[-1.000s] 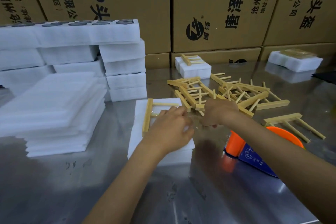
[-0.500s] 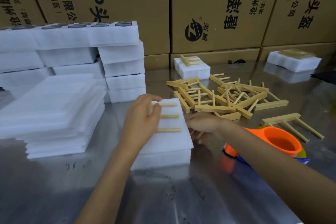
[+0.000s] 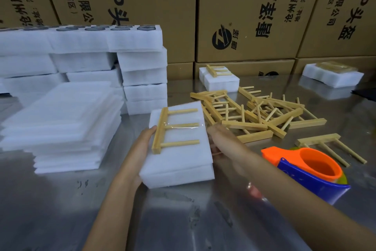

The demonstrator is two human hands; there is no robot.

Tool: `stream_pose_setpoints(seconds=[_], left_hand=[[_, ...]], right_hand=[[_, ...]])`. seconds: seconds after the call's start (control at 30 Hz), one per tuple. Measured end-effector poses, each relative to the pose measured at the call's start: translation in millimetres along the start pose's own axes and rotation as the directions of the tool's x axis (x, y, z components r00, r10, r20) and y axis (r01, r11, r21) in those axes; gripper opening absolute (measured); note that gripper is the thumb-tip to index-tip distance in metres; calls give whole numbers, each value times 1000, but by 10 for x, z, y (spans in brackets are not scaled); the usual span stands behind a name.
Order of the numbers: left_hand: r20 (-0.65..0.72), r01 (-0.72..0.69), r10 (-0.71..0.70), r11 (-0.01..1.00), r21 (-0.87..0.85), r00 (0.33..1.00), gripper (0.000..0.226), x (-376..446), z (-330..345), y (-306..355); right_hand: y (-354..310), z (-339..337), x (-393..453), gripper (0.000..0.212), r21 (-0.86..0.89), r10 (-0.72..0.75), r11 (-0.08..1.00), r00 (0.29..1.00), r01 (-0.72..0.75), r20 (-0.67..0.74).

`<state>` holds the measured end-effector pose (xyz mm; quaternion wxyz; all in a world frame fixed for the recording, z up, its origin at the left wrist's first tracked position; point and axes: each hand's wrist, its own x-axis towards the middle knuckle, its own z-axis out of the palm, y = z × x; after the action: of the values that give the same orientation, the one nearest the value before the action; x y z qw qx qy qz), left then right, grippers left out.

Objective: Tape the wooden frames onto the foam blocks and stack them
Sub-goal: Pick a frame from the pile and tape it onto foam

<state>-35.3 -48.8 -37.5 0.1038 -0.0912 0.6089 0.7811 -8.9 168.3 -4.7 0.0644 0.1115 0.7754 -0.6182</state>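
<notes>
While both hands close on it from opposite sides, the foam block (image 3: 179, 155) sits at the middle of the steel bench (image 3: 61, 210), its near edge seemingly tipped up a little, though whether it has left the surface cannot be told. The left hand (image 3: 142, 145) presses against the block's left side, thumb up by the frame's rail; its fingers go under or behind the foam and are hidden, so its grip reads as closed on the block. The right hand (image 3: 221, 138) meets the right edge, blurred, fingertips tucked out of sight beneath the foam, likewise holding it.

On top of the block lies a wooden frame (image 3: 173, 128), a rail with three dowels pointing right. A strip of clear tape (image 3: 183, 127) glints across the middle dowel; how far it runs down the sides is hard to make out.

Just right of the block is a loose pile of frames (image 3: 254, 116), tangled so that a count is not possible. A single frame (image 3: 325, 145) lies apart, beside the orange tape dispenser (image 3: 309, 167), whose blue part is cut behind the right forearm. Further back a small block with a frame (image 3: 219, 77) stands near cardboard boxes (image 3: 244, 6). Left, stacked foam (image 3: 81, 63) and thin foam sheets (image 3: 61, 116) run off the edge.
</notes>
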Motion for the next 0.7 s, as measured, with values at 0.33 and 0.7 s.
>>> stream_pose_setpoints(seconds=[0.33, 0.7], left_hand=[[135, -106, 187, 882, -459, 973, 18, -98, -105, 1], [268, 89, 93, 799, -595, 959, 47, -70, -13, -23]], right_hand=[[-511, 81, -158, 12, 330, -253, 907, 965, 263, -74], [-352, 160, -122, 11, 265, -39, 961, 984, 85, -175]])
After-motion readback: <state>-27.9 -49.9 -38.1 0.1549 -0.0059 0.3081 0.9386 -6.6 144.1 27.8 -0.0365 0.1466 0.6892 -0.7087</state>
